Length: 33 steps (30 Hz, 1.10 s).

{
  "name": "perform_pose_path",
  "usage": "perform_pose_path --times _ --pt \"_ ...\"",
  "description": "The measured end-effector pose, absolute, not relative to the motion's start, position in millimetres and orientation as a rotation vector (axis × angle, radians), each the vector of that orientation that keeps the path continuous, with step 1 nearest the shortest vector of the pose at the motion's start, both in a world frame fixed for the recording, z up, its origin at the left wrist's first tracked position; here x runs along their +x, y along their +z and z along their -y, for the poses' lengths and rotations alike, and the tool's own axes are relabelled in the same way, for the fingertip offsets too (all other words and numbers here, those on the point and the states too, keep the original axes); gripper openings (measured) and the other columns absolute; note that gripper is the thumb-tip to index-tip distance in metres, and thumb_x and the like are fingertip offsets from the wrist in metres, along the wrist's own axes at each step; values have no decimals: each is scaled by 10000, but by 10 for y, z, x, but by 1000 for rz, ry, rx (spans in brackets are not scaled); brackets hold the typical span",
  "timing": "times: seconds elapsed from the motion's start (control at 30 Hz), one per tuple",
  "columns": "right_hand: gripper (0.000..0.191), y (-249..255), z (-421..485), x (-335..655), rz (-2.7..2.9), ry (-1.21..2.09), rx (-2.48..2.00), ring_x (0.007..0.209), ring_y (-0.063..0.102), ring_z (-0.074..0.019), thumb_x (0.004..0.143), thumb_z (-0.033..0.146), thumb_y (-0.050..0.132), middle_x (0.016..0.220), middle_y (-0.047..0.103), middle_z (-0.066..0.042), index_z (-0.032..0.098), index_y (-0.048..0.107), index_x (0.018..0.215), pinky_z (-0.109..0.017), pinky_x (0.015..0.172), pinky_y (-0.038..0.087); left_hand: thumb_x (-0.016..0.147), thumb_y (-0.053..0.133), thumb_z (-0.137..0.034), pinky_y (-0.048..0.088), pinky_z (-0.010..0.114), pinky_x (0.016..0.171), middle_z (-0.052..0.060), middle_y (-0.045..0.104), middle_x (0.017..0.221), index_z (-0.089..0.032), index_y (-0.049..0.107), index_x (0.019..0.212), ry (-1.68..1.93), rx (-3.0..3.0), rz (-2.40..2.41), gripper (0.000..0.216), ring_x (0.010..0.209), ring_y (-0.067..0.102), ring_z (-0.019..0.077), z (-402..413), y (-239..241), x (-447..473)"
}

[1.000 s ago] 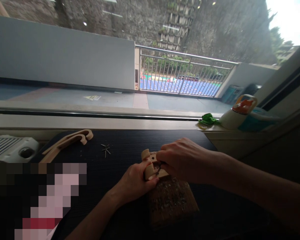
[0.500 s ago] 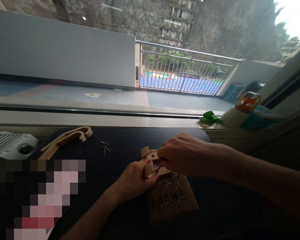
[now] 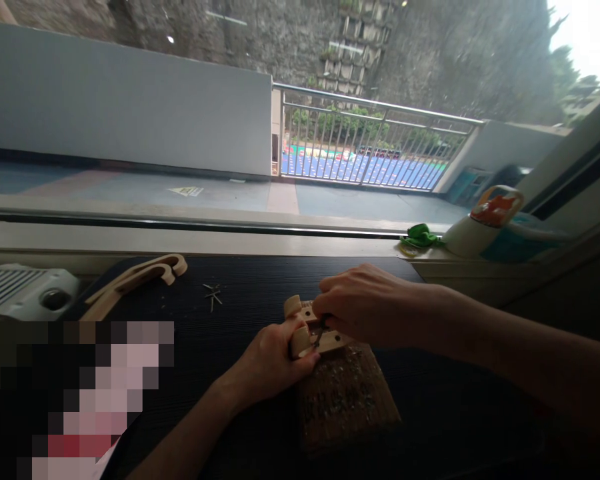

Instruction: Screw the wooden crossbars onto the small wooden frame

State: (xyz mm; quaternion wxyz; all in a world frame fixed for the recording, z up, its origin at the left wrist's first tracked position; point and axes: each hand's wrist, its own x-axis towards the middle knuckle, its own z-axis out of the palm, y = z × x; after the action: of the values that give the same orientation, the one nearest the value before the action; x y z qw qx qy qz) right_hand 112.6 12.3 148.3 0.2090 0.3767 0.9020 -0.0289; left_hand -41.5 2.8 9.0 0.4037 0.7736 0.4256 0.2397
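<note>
The left hand (image 3: 275, 357) grasps the curved ends of two wooden hooks (image 3: 301, 341), thumb along the nearer one. The right hand (image 3: 367, 307), fingers clenched, pinches a thin rod (image 3: 319, 336) whose lower end meets that nearer hook; whether it is a tool or a screw cannot be told. The hooks are above the far end of a wooden block (image 3: 350, 400) on the black table (image 3: 260, 280), well in from its far edge. Screws (image 3: 213, 297) lie loose toward the table's far left corner, where two more hooks (image 3: 145, 275) rest by the left edge.
</note>
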Motion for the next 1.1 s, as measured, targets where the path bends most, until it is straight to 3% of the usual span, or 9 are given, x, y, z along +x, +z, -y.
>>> perform_pose_path --times 0.53,0.8,1.1 --pt "123 1400 13 1054 -2717 5 881 607 520 -115 774 83 471 716 594 -60 129 585 768 -223 523 290 691 563 -327 390 199 584 -38 589 651 -174 583 804 607 1946 -1081 192 587 523 108 -17 77 -418" --pt "149 1391 -98 1078 -2592 -83 1113 598 521 -109 794 207 473 704 614 -50 151 608 824 -225 540 274 676 578 -266 384 182 587 -36 584 713 -182 562 840 631 1969 -1055 185 598 493 88 -19 80 -396" --pt "162 1414 -37 1169 -2515 -166 1096 623 537 -115 777 171 471 742 624 -35 172 601 875 -228 541 280 692 561 -286 359 187 551 -48 558 663 -183 525 771 591 1974 -1064 135 570 485 83 -28 75 -406"
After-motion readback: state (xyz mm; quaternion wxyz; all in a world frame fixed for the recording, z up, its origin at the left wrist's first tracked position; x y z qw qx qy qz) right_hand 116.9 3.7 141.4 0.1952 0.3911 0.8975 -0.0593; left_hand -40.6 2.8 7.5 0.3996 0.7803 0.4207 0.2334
